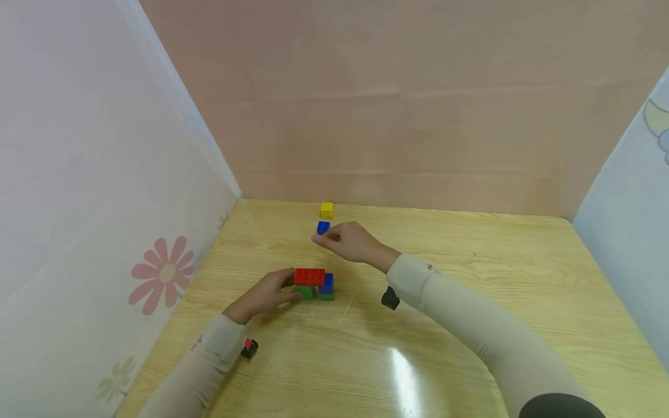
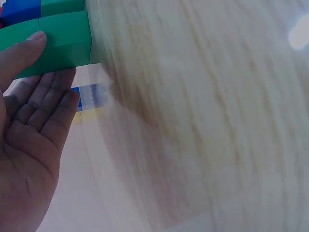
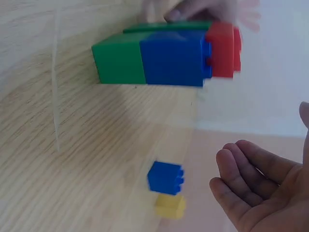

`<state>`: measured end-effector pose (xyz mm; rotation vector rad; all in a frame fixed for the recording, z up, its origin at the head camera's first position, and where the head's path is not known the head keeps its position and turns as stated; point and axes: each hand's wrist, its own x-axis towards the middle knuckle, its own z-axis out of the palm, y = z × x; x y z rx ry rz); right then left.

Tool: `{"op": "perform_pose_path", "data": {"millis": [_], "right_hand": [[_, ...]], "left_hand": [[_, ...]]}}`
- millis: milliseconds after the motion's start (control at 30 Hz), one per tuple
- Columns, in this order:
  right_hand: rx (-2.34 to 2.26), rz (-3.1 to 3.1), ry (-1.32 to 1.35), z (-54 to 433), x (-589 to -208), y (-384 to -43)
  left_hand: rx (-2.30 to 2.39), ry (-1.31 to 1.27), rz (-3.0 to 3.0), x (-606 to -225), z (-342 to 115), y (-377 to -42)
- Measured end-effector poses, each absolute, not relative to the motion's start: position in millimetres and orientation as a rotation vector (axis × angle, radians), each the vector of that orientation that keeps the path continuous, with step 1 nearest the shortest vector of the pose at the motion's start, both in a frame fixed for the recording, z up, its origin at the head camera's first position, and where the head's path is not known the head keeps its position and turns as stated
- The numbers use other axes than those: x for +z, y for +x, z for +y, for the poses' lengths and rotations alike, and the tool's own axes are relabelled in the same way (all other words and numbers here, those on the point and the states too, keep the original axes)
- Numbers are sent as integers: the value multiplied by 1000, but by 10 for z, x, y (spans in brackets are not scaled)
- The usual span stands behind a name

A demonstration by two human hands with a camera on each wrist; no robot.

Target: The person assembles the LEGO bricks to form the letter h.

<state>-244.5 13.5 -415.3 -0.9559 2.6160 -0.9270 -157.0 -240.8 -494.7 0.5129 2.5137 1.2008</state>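
A small structure of toy building bricks stands on the table: a red brick point(image 1: 310, 277) on top, green bricks point(image 2: 65, 41) at its left, and a blue brick point(image 3: 174, 58) over a green one point(image 3: 119, 60) at its right. My left hand point(image 1: 263, 295) grips the green bricks from the left, thumb on one face and fingers behind. My right hand point(image 1: 352, 241) hovers near a loose blue brick point(image 3: 163, 179), overlapping its edge in the head view. In the right wrist view its fingers are loosely bent, apart from that brick, with nothing between them.
Behind the loose blue brick sits a yellow brick point(image 1: 327, 209), close to the table's back edge. A brown panel point(image 1: 397, 116) rises at the back, with pale walls on both sides; the left one point(image 1: 94, 191) carries printed flowers. Light glares off the wooden table point(image 1: 470, 278).
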Motion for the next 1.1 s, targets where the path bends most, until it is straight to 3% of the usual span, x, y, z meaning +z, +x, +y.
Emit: {"op": "perform_pose_path", "data": {"millis": [567,1100], "right_hand": [[-942,2628,-745,208,-4488,-2710],[-1034,2711,-753,186,-4613,-2844]], "left_hand": [[1223,452,2502,-4908,-2376,-1534],[1178,451,2524,-5019,-2383,-1572]]}}
